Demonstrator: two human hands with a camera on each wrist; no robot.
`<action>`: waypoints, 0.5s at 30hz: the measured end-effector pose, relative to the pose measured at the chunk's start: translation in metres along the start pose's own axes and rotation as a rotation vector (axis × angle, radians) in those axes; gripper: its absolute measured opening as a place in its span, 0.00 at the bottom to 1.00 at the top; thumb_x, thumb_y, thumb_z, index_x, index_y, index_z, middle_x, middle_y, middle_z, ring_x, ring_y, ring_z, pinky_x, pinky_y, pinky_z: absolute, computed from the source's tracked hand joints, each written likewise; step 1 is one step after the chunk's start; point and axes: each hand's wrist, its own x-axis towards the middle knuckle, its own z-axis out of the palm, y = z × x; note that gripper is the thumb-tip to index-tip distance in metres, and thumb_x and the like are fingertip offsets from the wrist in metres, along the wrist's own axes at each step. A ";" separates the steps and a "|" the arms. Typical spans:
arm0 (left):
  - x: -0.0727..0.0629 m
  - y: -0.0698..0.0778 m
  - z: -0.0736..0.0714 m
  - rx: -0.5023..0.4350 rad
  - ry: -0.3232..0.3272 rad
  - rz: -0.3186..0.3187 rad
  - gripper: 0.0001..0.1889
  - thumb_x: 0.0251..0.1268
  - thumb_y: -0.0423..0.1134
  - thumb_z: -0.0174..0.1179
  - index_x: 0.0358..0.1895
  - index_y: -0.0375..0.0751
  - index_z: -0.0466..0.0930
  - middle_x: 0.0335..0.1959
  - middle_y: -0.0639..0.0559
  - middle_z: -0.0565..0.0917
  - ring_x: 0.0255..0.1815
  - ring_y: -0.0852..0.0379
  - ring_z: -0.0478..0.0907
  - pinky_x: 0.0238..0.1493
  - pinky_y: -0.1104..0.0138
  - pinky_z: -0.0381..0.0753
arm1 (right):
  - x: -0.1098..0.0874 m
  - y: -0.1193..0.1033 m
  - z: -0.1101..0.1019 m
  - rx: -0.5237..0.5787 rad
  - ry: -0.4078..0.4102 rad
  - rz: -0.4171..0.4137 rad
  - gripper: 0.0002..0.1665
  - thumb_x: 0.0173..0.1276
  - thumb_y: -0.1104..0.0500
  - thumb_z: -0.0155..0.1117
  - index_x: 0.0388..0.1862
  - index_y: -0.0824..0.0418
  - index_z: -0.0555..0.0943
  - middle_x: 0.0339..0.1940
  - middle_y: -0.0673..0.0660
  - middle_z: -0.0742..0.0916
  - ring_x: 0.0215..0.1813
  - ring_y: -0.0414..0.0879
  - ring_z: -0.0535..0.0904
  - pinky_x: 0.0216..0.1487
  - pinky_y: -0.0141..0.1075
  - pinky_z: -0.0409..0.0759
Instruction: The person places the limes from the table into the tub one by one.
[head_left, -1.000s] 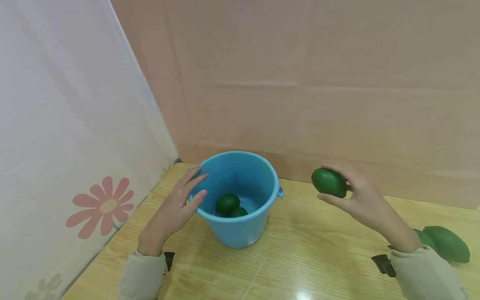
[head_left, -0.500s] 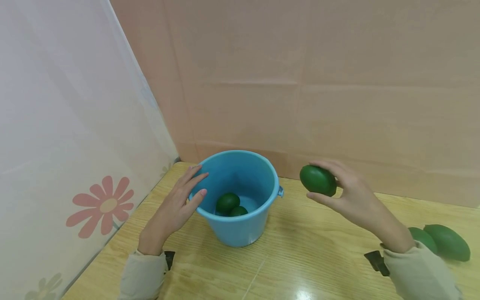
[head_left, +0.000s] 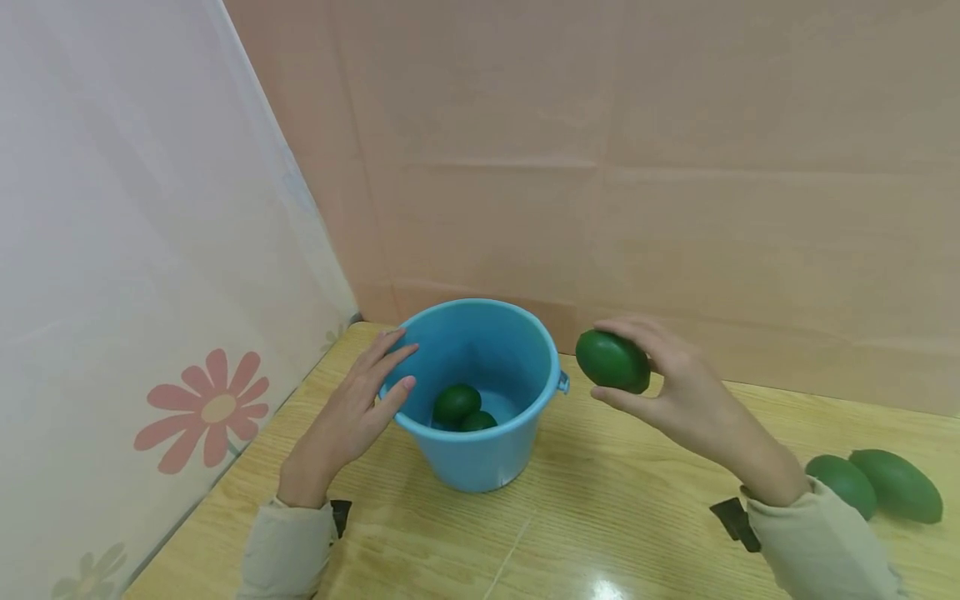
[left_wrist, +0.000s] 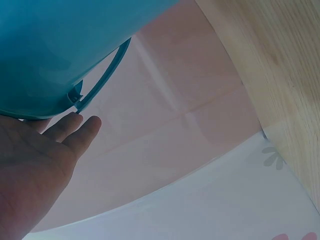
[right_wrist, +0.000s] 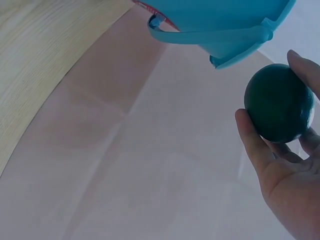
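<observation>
High over the table, my right hand (head_left: 663, 375) holds a glossy green mango (head_left: 612, 361) between thumb and fingers, just right of the bucket. The right wrist view shows the same mango (right_wrist: 279, 103) gripped near the bucket's rim. A light-blue bucket (head_left: 480, 462) stands upright on the table, with two green mangoes (head_left: 456, 403) at its bottom. My left hand (head_left: 348, 412) rests at the bucket's left rim, fingers fairly straight and spread. In the left wrist view, fingertips (left_wrist: 90, 125) lie right at the rim by the handle joint.
Two more green mangoes (head_left: 896, 486) lie on the wooden table (head_left: 600, 500) at the right, beyond my right sleeve. The bucket's handle (right_wrist: 210, 37) hangs down on its far side. A pinkish wall (head_left: 600, 167) closes off the back, and a flowered white sheet (head_left: 150, 250) the left.
My right hand has moved steadily left with the mango, nearer to the bucket. More of the mangoes at the right now shows. The left hand and bucket stay put.
</observation>
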 end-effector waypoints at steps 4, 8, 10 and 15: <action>0.000 0.001 -0.001 -0.004 -0.003 -0.001 0.28 0.78 0.52 0.46 0.75 0.47 0.64 0.81 0.52 0.53 0.83 0.43 0.40 0.71 0.32 0.56 | 0.003 -0.003 0.004 0.019 0.000 -0.023 0.45 0.47 0.64 0.83 0.65 0.56 0.75 0.59 0.52 0.81 0.55 0.40 0.77 0.44 0.25 0.83; 0.000 0.001 -0.001 -0.003 -0.006 -0.005 0.28 0.78 0.52 0.46 0.75 0.46 0.64 0.81 0.51 0.53 0.83 0.43 0.40 0.71 0.32 0.56 | 0.005 -0.006 0.009 0.049 -0.003 -0.034 0.43 0.47 0.63 0.83 0.65 0.57 0.76 0.59 0.53 0.81 0.56 0.41 0.77 0.46 0.24 0.82; 0.000 0.001 -0.001 -0.003 -0.009 -0.006 0.28 0.78 0.53 0.46 0.75 0.46 0.64 0.81 0.51 0.53 0.83 0.43 0.41 0.71 0.32 0.56 | 0.006 -0.007 0.011 0.057 -0.004 -0.037 0.43 0.48 0.63 0.83 0.65 0.57 0.76 0.60 0.53 0.81 0.56 0.41 0.77 0.46 0.23 0.81; 0.000 0.002 0.000 -0.004 -0.009 -0.007 0.28 0.78 0.53 0.46 0.75 0.47 0.64 0.81 0.52 0.53 0.83 0.43 0.41 0.70 0.32 0.57 | 0.009 -0.011 0.014 0.058 -0.002 -0.036 0.43 0.48 0.61 0.83 0.65 0.57 0.76 0.60 0.52 0.81 0.56 0.41 0.78 0.47 0.22 0.80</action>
